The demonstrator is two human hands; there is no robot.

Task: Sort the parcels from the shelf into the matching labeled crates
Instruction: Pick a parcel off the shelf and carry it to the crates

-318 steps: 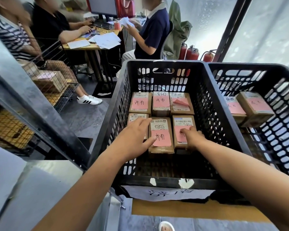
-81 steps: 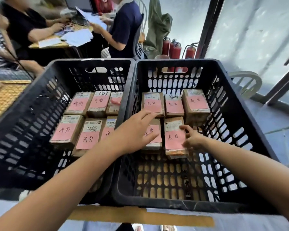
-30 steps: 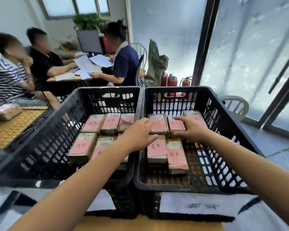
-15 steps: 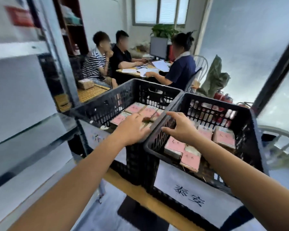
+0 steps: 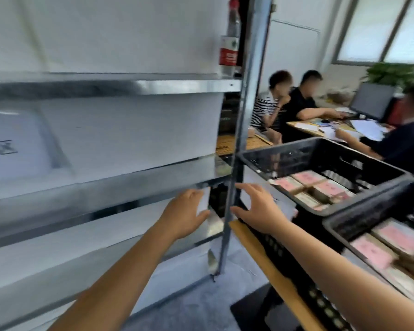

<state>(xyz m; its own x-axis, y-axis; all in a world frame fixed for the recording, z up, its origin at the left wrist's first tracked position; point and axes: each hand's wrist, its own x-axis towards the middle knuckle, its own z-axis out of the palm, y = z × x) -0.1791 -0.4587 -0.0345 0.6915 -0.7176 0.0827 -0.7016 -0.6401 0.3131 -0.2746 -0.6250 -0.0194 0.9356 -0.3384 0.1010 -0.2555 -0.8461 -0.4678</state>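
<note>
Both hands hovered empty at the right end of the metal shelf (image 5: 105, 194), the left hand (image 5: 184, 217) and right hand (image 5: 256, 211) with fingers loosely apart. Pink-labelled parcels (image 5: 316, 187) lay in the black crates (image 5: 320, 149); none showed on the blurred shelf. Reaching in hastily, the right hand could strike the upright post (image 5: 239, 139).

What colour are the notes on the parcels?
The notes are pink; the head view shows them best.
</note>
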